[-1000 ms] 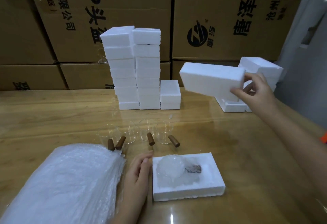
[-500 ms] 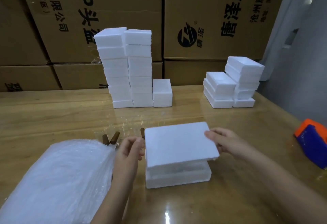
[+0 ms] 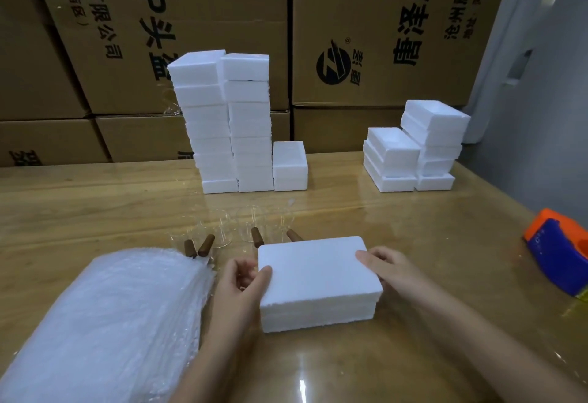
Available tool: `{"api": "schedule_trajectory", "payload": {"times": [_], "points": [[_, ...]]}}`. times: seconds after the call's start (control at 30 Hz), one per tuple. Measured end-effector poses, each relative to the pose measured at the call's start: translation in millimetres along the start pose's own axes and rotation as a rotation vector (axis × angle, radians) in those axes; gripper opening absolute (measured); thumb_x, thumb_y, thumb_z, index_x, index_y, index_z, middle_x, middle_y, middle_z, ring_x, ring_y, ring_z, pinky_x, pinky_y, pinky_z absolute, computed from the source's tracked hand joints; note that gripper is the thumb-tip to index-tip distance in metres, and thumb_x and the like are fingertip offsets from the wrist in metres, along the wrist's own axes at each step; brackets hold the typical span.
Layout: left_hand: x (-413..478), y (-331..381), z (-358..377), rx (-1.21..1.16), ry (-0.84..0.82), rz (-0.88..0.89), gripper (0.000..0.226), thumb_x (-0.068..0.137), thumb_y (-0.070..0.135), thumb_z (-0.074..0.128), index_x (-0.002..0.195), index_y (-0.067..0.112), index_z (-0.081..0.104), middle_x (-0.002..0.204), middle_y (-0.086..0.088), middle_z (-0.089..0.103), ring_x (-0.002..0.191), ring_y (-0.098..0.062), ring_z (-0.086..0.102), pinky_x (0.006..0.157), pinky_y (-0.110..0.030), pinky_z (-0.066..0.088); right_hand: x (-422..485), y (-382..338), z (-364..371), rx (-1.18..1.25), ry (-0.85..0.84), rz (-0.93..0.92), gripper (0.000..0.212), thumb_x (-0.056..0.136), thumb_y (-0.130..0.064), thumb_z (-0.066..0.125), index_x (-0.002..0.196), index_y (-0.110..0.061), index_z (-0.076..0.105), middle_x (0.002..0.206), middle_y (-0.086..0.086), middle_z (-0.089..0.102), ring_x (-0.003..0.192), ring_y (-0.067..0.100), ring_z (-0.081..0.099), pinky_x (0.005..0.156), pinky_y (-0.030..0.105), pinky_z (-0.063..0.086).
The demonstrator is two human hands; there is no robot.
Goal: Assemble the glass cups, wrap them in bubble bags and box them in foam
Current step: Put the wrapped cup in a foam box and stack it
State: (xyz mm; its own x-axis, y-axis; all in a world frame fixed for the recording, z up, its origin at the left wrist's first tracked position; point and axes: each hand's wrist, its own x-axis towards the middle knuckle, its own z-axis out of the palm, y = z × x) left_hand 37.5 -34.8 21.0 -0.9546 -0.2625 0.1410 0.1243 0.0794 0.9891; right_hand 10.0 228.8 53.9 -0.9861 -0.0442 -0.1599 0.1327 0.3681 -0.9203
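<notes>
A closed white foam box (image 3: 315, 278) lies on the wooden table (image 3: 445, 243) in front of me, its lid sitting flush on the base. My left hand (image 3: 238, 281) grips its left end, thumb on the lid. At the box's right end my right hand (image 3: 388, 267) holds the lid edge with its fingers. Just behind the box stand several clear glass cups (image 3: 222, 227) with brown wooden handles. A thick pile of bubble bags (image 3: 105, 323) lies at the near left. The wrapped cup inside the box is hidden.
Two tall stacks of closed foam boxes (image 3: 222, 122) and a short one stand at the back centre. Stacks of open foam halves (image 3: 413, 148) sit at the back right. An orange and blue tape dispenser (image 3: 560, 253) rests at the right edge. Cardboard cartons (image 3: 366, 37) wall the back.
My right hand carried a foam lid from the back right stack down onto the base with the wrapped cup. The lid now sits flush, and both hands hold the box ends.
</notes>
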Motion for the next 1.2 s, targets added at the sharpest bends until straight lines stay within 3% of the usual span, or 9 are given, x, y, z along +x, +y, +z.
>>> {"api": "schedule_trajectory", "payload": {"times": [0.1,0.23,0.37,0.5,0.63,0.77,0.87,1.03,1.2], "points": [[1,0,2,0.0,0.013,-0.024,0.025,0.069,0.04,0.065,0.084,0.021,0.059,0.069,0.017,0.056,0.061,0.003,0.05,0.066,-0.025,0.04,-1,-1,5,0.002,0.041,-0.009,0.028,0.088,-0.046,0.058,0.104,-0.024,0.061,0.103,-0.004,0.065,0.088,0.008,0.062,0.067,0.018,0.043],[6,2,4,-0.004,0.008,-0.06,0.026,0.069,0.042,0.065,0.082,0.021,0.059,0.075,0.009,0.055,0.066,-0.004,0.05,0.067,-0.025,0.041,3,-5,8,0.044,0.04,0.01,0.027,0.089,-0.043,0.059,0.109,-0.025,0.058,0.105,-0.004,0.065,0.095,0.01,0.063,0.075,0.021,0.045],[7,-1,1,0.019,-0.026,-0.1,0.021,0.078,0.033,0.071,0.082,0.018,0.057,0.077,0.004,0.055,0.071,-0.013,0.05,0.066,-0.028,0.04,6,-4,9,0.069,0.014,0.05,0.026,0.089,-0.044,0.059,0.109,-0.028,0.06,0.102,-0.005,0.067,0.084,0.007,0.067,0.064,0.018,0.047],[9,-2,-3,0.079,-0.059,-0.114,0.021,0.079,0.038,0.071,0.086,0.023,0.058,0.082,0.006,0.06,0.074,-0.013,0.055,0.065,-0.026,0.043,5,-2,7,0.088,-0.029,0.097,0.033,0.086,-0.05,0.059,0.113,-0.03,0.058,0.102,-0.008,0.068,0.077,0.001,0.068,0.054,0.016,0.05],[10,1,-6,0.183,-0.046,-0.227,0.024,0.084,0.042,0.068,0.101,0.027,0.06,0.098,0.008,0.063,0.085,-0.007,0.062,0.062,-0.023,0.046,4,-3,0,0.088,-0.104,0.158,0.038,0.084,-0.054,0.061,0.114,-0.031,0.057,0.1,-0.01,0.072,0.087,0.008,0.069,0.064,0.028,0.058],[7,11,-6,0.306,-0.155,-0.388,0.041,0.085,0.059,0.055,0.085,0.02,0.069,0.082,-0.001,0.072,0.076,-0.021,0.069,0.063,-0.031,0.054,7,-12,-6,0.08,-0.218,0.213,0.031,0.09,-0.045,0.056,0.116,-0.029,0.058,0.108,-0.001,0.071,0.097,0.019,0.068,0.078,0.042,0.059],[0,13,-2,0.218,-0.139,-0.435,0.045,0.086,0.058,0.056,0.082,0.016,0.073,0.083,-0.005,0.074,0.081,-0.026,0.07,0.08,-0.042,0.055,9,-20,-9,0.064,-0.254,0.217,0.024,0.093,-0.035,0.054,0.114,-0.027,0.062,0.111,0.005,0.069,0.095,0.024,0.068,0.082,0.047,0.057],[-15,16,2,-0.01,-0.066,-0.418,0.025,0.078,0.058,0.063,0.064,0.041,0.074,0.073,0.014,0.073,0.073,-0.01,0.07,0.069,-0.034,0.053,5,-20,-9,0.155,-0.248,0.209,0.023,0.09,-0.026,0.059,0.113,-0.023,0.065,0.104,0.007,0.07,0.079,0.022,0.068,0.065,0.04,0.057],[-8,31,-8,-0.091,-0.067,-0.387,0.05,0.057,0.062,0.067,0.093,0.029,0.066,0.105,0.003,0.068,0.099,-0.021,0.065,0.091,-0.048,0.052,-3,-16,-6,0.266,-0.25,0.184,0.028,0.088,-0.022,0.064,0.116,-0.021,0.062,0.101,0.002,0.073,0.083,0.022,0.07,0.077,0.044,0.057]]}}
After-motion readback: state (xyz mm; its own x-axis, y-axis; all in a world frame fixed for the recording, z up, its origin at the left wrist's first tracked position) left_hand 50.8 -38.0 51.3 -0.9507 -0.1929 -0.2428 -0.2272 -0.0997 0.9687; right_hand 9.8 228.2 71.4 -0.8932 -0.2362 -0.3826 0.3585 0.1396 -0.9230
